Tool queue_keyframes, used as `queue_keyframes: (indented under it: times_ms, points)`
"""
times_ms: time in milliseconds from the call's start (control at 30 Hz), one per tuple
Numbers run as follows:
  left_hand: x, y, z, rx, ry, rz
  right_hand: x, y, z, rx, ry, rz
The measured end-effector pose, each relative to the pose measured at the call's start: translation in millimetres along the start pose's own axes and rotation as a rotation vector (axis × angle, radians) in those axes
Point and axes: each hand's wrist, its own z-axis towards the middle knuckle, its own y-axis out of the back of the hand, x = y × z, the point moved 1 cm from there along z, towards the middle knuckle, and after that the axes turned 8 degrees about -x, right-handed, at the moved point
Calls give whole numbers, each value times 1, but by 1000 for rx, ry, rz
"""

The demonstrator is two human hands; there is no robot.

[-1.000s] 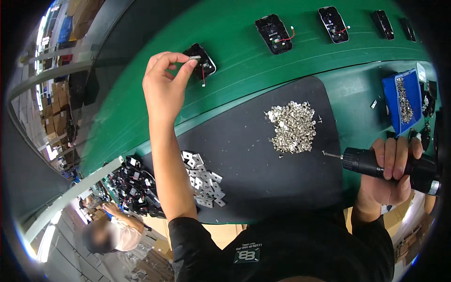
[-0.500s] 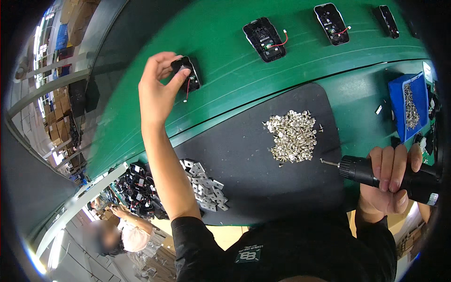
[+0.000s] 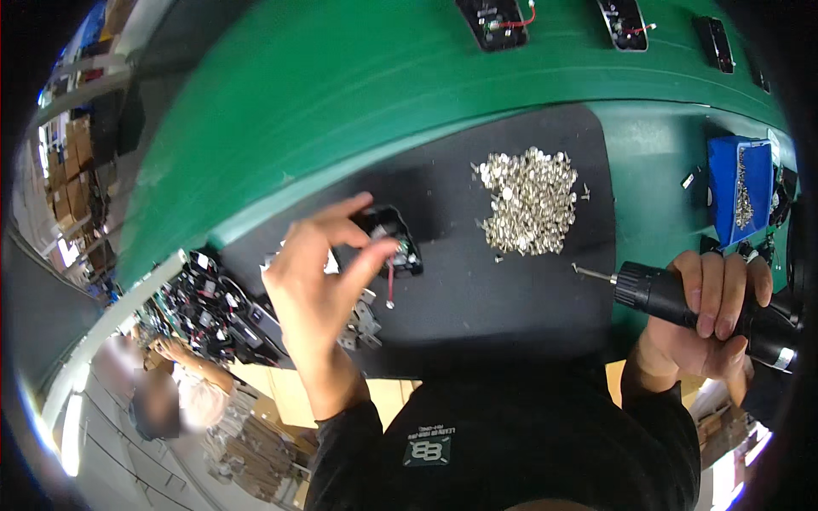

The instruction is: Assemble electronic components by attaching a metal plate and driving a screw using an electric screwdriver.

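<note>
My left hand (image 3: 317, 268), slightly blurred, pinches the left side of a small black plastic housing (image 3: 411, 249) between thumb and fingers. A short red wire (image 3: 391, 283) with a white plug dangles from the housing, over the black mat (image 3: 477, 307). My right hand (image 3: 703, 307) is wrapped round a black electric screwdriver (image 3: 645, 287), its bit pointing left. At the bit's tip sits something small that I cannot make out. A heap of silvery screws (image 3: 530, 203) lies on the mat between my hands. Bent metal plates (image 3: 365, 322) are partly hidden behind my left hand.
Several more black housings (image 3: 626, 24) with red wires lie on the green surface (image 3: 341, 81) at the back. A blue bin (image 3: 724, 192) of screws stands at the right. Black parts (image 3: 209, 302) are heaped at the left. Another person (image 3: 183, 392) is at lower left.
My left hand has brought the housing from the green surface nearer to me, over the black mat. The view has shifted too. My right hand keeps hold of the screwdriver.
</note>
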Motion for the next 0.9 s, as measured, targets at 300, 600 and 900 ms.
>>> queue_keyframes:
  times_ms: [300,600,900]
  points:
    - [-8,-10,-64,2,143,-112,-1,-7,0,72,-103,63]
    - [-14,-12,-69,15,28,-82,5,-3,-16,76,-73,51]
    - [-8,-15,-60,48,-103,-92,0,-8,-17,101,-88,99]
